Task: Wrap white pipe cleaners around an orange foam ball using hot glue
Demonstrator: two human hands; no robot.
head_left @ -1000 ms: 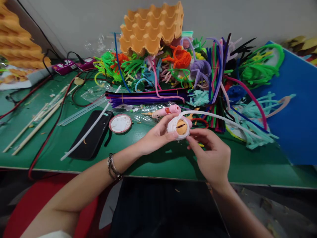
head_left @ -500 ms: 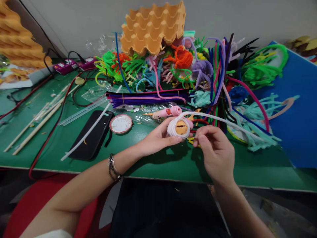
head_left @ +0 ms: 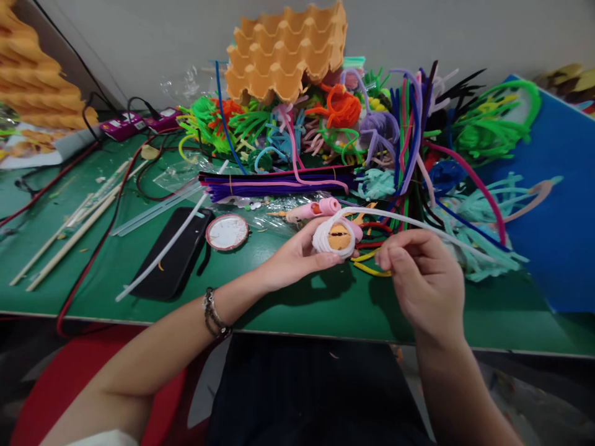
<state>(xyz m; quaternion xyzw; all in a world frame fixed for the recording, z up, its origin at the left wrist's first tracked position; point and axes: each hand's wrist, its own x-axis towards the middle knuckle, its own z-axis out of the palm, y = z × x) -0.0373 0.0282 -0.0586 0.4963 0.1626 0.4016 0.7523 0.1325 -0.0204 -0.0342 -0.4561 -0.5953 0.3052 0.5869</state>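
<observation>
My left hand (head_left: 300, 257) is wrapped round a small ball wound with white pipe cleaner (head_left: 320, 238). An orange-tan cardboard piece (head_left: 339, 239) with a dark slit shows in its middle. From the ball's top, a long white pipe cleaner strand (head_left: 400, 217) arches right, passing behind my right hand (head_left: 427, 279). That hand is closed in a pinch to the right of the ball, apart from it; what its fingertips hold, if anything, is too small to make out. Behind the ball lies a pink tool resembling a hot glue gun (head_left: 311, 210). Yellow handles (head_left: 372, 267) lie between my hands.
An orange egg carton (head_left: 283, 52) tops a heap of colourful pipe cleaner shapes. Before it lies a purple pipe cleaner bundle (head_left: 274, 184). To the left are a black phone (head_left: 167, 260), a round white lid (head_left: 227, 232), wooden sticks (head_left: 77, 248) and a red cable (head_left: 100, 248). A blue board (head_left: 562, 217) stands right.
My right hand has moved right, away from the ball, uncovering more of the yellow handles. My left hand and the ball have shifted very slightly left.
</observation>
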